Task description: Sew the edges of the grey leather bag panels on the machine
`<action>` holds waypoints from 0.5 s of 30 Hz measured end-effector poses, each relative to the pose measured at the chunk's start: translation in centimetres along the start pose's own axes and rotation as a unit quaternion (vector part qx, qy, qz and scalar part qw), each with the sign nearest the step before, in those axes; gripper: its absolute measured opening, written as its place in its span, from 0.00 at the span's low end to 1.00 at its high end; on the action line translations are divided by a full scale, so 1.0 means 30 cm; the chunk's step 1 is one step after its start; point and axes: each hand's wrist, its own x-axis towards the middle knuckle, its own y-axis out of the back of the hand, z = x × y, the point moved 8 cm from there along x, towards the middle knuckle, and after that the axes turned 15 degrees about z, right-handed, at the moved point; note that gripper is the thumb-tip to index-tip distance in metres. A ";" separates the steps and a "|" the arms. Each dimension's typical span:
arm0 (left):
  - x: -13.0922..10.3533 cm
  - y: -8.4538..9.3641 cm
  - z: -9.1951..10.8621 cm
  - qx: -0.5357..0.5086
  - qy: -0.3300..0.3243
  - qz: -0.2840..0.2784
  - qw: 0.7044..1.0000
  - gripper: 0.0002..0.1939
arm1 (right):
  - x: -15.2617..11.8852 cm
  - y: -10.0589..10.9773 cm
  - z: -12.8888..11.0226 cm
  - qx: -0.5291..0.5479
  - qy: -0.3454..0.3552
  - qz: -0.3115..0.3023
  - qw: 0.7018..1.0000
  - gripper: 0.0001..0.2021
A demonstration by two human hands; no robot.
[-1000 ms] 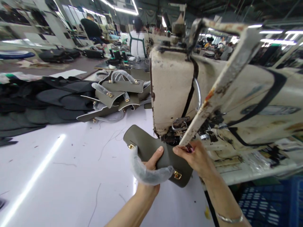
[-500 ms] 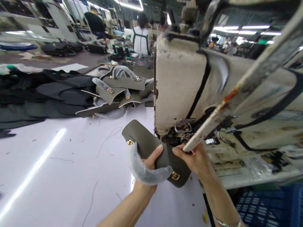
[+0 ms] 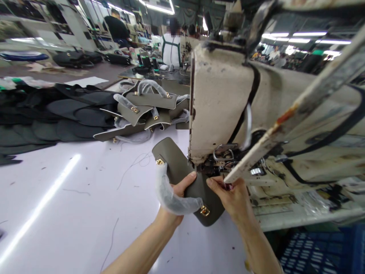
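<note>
An olive-grey leather bag panel (image 3: 178,163) lies tilted under the head of a cream sewing machine (image 3: 219,95). Gold buckles fix a handle (image 3: 173,199) wrapped in clear plastic to the panel. My left hand (image 3: 178,194) reaches beneath the handle and grips the panel, its thumb flat on top. Pinched at the panel's right edge is my right hand (image 3: 230,194), close under the machine's presser area. A slanting pale metal bar (image 3: 273,129) partly covers the fingers of the right hand. The needle itself is hidden.
Similar panels with wrapped handles (image 3: 154,101) are heaped at the back of the white table (image 3: 71,213). Dark cut pieces (image 3: 57,114) pile up on the left. A blue plastic crate (image 3: 319,247) stands low at the right. Loose threads lie on the tabletop. Other people work farther back.
The panel has turned slightly clockwise under the machine head, and its handle end near me has shifted left. Both hands keep their hold. The whole view has moved a little.
</note>
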 end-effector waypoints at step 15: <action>0.032 -0.067 0.084 0.089 0.019 -0.129 0.987 0.31 | -0.077 -0.056 0.045 0.086 -0.087 0.075 0.990 0.16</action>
